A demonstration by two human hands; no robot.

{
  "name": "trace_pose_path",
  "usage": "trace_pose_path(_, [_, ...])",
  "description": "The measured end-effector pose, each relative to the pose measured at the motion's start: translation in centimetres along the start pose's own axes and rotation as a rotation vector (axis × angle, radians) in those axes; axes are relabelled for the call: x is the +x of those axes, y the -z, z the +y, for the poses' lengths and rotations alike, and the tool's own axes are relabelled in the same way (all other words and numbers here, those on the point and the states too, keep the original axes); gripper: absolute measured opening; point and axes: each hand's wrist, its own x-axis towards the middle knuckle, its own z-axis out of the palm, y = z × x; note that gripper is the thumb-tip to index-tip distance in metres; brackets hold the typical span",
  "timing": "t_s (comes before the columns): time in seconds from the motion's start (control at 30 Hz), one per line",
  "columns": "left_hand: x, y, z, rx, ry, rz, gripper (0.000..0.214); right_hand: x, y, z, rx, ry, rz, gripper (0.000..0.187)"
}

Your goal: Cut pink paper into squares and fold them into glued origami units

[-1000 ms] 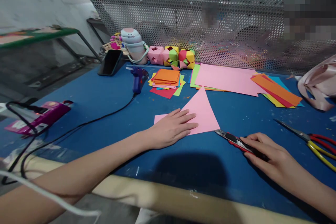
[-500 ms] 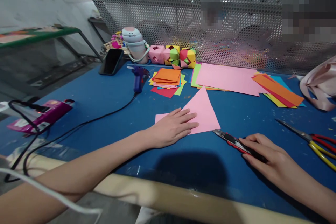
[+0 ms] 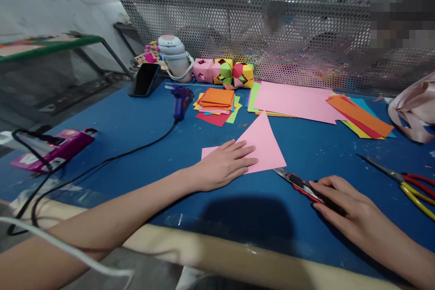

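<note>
A blue tabletop (image 3: 118,113) with a cream near edge runs back to a perforated metal screen (image 3: 220,22). Nearest, on the right, the right hand (image 3: 350,204) has its grip closed around a utility knife (image 3: 299,185), blade pointing left. The left hand (image 3: 224,167) lies flat with fingers parted, its grip clenched on nothing, pressing on a pink sheet (image 3: 265,140) that looks folded on the slant, in the middle of the tabletop. The blade tip meets the sheet's near edge beside its right corner; whether it sits under the paper or between layers cannot be told.

The step in hand appears to be cutting this sheet. The next move seems to call for a firm left palm and a blade kept true to the fold.

Scissors (image 3: 394,176) lie to the right. Farther off are a glue gun (image 3: 178,105), a stack of small coloured papers (image 3: 217,96) and larger pink paper (image 3: 295,99); beyond these, three folded paper shapes (image 3: 222,72) stand near the screen.
</note>
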Motion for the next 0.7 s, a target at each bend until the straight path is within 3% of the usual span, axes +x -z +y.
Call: trace_pose_path(0.7, [0.04, 0.03, 0.04, 0.004, 0.003, -0.005, 0.043, 0.99, -0.01, -0.97, 0.005, 0.044, -0.023, 0.029])
